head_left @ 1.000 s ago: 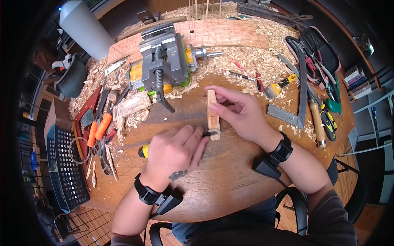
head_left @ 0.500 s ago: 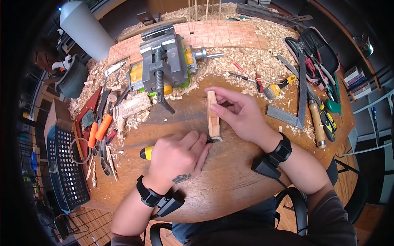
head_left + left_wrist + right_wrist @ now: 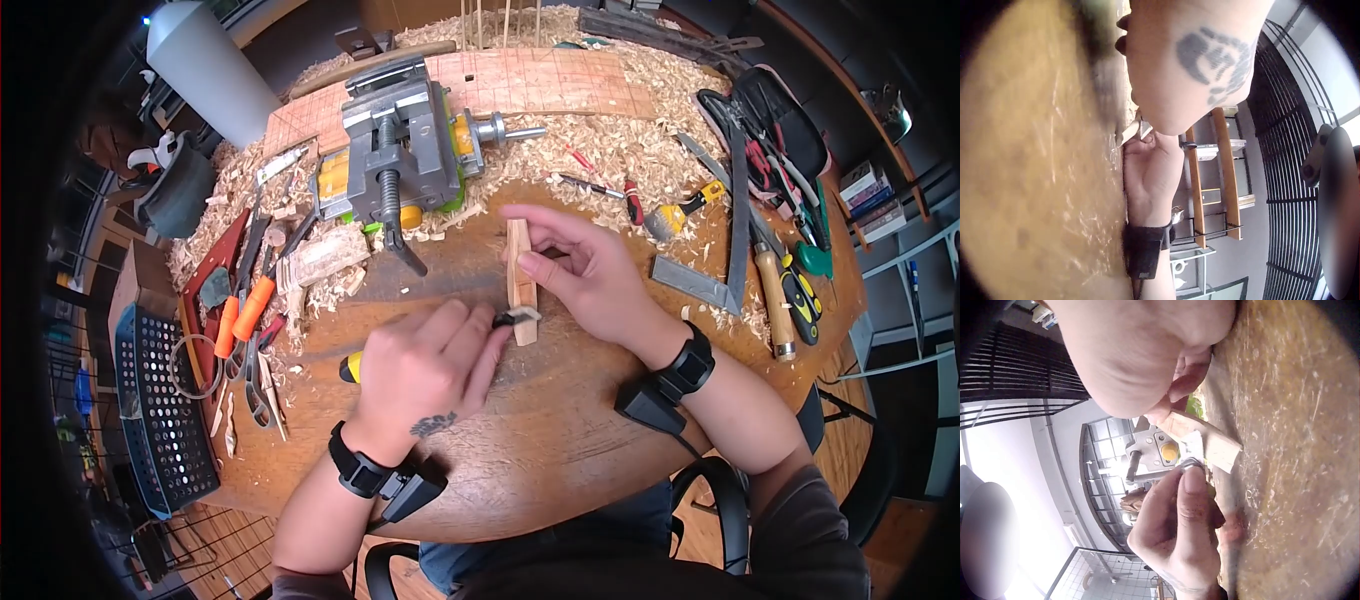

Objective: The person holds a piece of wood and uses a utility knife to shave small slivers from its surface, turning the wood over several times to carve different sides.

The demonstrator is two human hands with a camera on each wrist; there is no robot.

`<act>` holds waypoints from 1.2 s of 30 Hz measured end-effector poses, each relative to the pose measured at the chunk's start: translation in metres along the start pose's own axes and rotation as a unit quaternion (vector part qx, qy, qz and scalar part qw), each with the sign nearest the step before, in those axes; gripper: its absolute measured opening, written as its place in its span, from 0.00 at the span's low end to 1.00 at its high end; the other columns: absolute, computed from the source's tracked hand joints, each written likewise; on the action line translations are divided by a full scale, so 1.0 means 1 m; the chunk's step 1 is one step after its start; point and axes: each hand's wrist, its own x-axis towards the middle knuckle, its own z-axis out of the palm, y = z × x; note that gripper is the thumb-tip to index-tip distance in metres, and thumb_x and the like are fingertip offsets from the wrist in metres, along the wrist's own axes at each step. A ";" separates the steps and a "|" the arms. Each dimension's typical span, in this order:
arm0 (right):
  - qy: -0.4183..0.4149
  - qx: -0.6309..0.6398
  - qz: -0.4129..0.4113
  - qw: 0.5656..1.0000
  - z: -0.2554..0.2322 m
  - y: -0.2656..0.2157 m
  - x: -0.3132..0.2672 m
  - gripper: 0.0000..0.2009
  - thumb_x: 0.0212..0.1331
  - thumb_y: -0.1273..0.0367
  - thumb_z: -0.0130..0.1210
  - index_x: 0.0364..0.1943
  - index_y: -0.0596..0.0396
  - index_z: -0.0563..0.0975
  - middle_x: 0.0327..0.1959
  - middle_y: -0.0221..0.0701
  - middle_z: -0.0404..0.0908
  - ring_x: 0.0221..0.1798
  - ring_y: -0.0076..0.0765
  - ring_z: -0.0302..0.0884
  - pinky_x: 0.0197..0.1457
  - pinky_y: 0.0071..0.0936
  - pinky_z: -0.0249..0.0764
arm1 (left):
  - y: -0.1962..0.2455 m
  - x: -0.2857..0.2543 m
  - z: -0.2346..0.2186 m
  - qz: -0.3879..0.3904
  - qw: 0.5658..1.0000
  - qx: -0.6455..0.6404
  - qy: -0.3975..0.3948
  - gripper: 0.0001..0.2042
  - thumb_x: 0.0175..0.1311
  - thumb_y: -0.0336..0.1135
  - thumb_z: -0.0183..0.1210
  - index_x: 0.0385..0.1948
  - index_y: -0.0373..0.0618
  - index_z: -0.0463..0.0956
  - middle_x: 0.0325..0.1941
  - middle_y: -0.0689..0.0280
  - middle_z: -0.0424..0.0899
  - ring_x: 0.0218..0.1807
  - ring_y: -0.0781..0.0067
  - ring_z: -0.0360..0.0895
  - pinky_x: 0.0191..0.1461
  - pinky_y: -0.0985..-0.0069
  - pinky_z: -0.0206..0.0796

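My right hand (image 3: 585, 270) holds a narrow wood strip (image 3: 519, 260) by its upper part, thumb on its face and fingers behind. The strip stands tilted close over the table in front of me. In my left hand (image 3: 425, 360) is a bladed hand tool with a yellow-and-black handle (image 3: 350, 368), mostly hidden by the curled fingers. Its short, bright blade (image 3: 1192, 445) lies across the strip's lower part in the right wrist view. That view also shows the left thumb (image 3: 1195, 481) close behind the blade.
A metal vise (image 3: 395, 140) stands beyond my hands among wood shavings (image 3: 600, 140). Rightward lie a yellow-handled scraper (image 3: 680, 210), a metal square (image 3: 700, 282) and a wooden-handled tool (image 3: 775, 300). Leftward are orange-handled tools (image 3: 250, 308), scissors (image 3: 258, 395) and a perforated basket (image 3: 160, 420).
The left hand drew the blade down to the strip's lower end, then brought it back up onto the strip's face. The right hand kept its hold, with the strip shifting slightly.
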 end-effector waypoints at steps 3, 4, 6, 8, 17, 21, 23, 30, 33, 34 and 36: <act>0.002 0.022 -0.019 1.000 0.001 -0.002 0.000 0.21 0.72 0.76 0.59 0.67 0.50 0.78 0.45 0.23 0.80 0.47 0.16 0.76 0.51 0.18 0.75 | 0.002 -0.001 -0.002 -0.008 1.000 -0.005 0.007 0.09 0.57 0.33 0.70 0.36 0.41 0.85 0.28 0.64 0.80 0.23 0.63 0.79 0.27 0.69 0.72; -0.006 0.024 -0.019 1.000 0.001 -0.004 0.000 0.21 0.72 0.76 0.58 0.67 0.49 0.79 0.45 0.22 0.80 0.47 0.16 0.75 0.52 0.18 0.75 | 0.004 -0.002 -0.003 -0.013 1.000 -0.019 -0.020 0.10 0.56 0.32 0.72 0.37 0.39 0.85 0.27 0.63 0.81 0.24 0.61 0.80 0.27 0.68 0.72; -0.006 0.014 -0.026 1.000 0.001 -0.003 0.001 0.20 0.72 0.77 0.58 0.67 0.49 0.79 0.45 0.22 0.80 0.46 0.16 0.74 0.52 0.18 0.75 | 0.007 -0.002 -0.003 -0.008 0.999 -0.014 -0.029 0.10 0.56 0.32 0.71 0.37 0.38 0.85 0.27 0.62 0.81 0.23 0.60 0.79 0.27 0.68 0.72; -0.006 0.005 -0.031 0.999 -0.001 -0.003 0.001 0.20 0.72 0.77 0.57 0.66 0.49 0.79 0.46 0.21 0.80 0.45 0.16 0.73 0.52 0.18 0.75 | 0.006 -0.002 -0.003 0.005 1.000 -0.003 -0.031 0.08 0.59 0.33 0.69 0.35 0.42 0.84 0.26 0.65 0.78 0.24 0.66 0.79 0.27 0.70 0.72; -0.018 0.010 -0.018 1.000 -0.001 -0.006 0.001 0.21 0.71 0.78 0.57 0.67 0.48 0.79 0.45 0.20 0.80 0.46 0.16 0.73 0.52 0.18 0.74 | 0.002 0.000 -0.003 -0.022 1.000 -0.015 0.003 0.10 0.56 0.30 0.72 0.37 0.38 0.85 0.27 0.61 0.81 0.24 0.59 0.80 0.28 0.67 0.73; -0.039 -0.015 0.009 0.999 -0.005 -0.010 0.001 0.21 0.73 0.78 0.55 0.69 0.59 0.74 0.56 0.32 0.82 0.60 0.26 0.80 0.65 0.27 0.75 | 0.009 -0.007 -0.005 0.014 0.997 -0.017 -0.075 0.10 0.55 0.30 0.72 0.36 0.38 0.85 0.28 0.62 0.81 0.25 0.59 0.81 0.28 0.67 0.73; -0.037 -0.012 0.007 0.999 -0.004 -0.010 0.001 0.21 0.73 0.78 0.55 0.69 0.59 0.74 0.55 0.32 0.83 0.60 0.26 0.80 0.65 0.27 0.75 | 0.010 -0.006 -0.006 0.008 0.997 -0.016 -0.075 0.10 0.55 0.31 0.72 0.36 0.38 0.85 0.28 0.62 0.82 0.25 0.60 0.81 0.28 0.67 0.73; -0.033 -0.010 0.007 0.999 -0.005 -0.011 0.002 0.21 0.72 0.79 0.55 0.68 0.59 0.74 0.55 0.32 0.83 0.60 0.27 0.80 0.66 0.27 0.75 | 0.004 0.003 -0.004 -0.041 0.999 -0.003 0.013 0.10 0.56 0.30 0.72 0.37 0.38 0.85 0.28 0.62 0.81 0.24 0.60 0.80 0.27 0.68 0.73; -0.037 0.002 -0.004 0.999 -0.005 -0.010 0.004 0.20 0.72 0.80 0.55 0.67 0.60 0.74 0.56 0.33 0.82 0.61 0.28 0.80 0.67 0.29 0.75 | 0.004 -0.002 -0.003 -0.024 0.999 -0.026 -0.012 0.10 0.56 0.31 0.72 0.37 0.39 0.85 0.28 0.63 0.81 0.24 0.61 0.80 0.27 0.68 0.73; -0.037 0.013 -0.015 0.999 -0.006 -0.010 0.004 0.20 0.71 0.80 0.56 0.66 0.60 0.74 0.57 0.33 0.82 0.61 0.28 0.80 0.67 0.29 0.75 | 0.005 -0.003 -0.004 -0.008 0.999 -0.029 -0.035 0.10 0.56 0.32 0.72 0.37 0.39 0.85 0.28 0.63 0.81 0.24 0.61 0.81 0.27 0.69 0.73; -0.039 0.021 -0.018 0.999 -0.006 -0.011 0.004 0.20 0.71 0.80 0.56 0.66 0.61 0.74 0.58 0.33 0.82 0.61 0.29 0.80 0.68 0.29 0.75 | 0.007 -0.005 -0.005 -0.007 0.998 -0.021 -0.058 0.10 0.56 0.32 0.71 0.37 0.39 0.85 0.29 0.63 0.82 0.25 0.62 0.81 0.28 0.69 0.73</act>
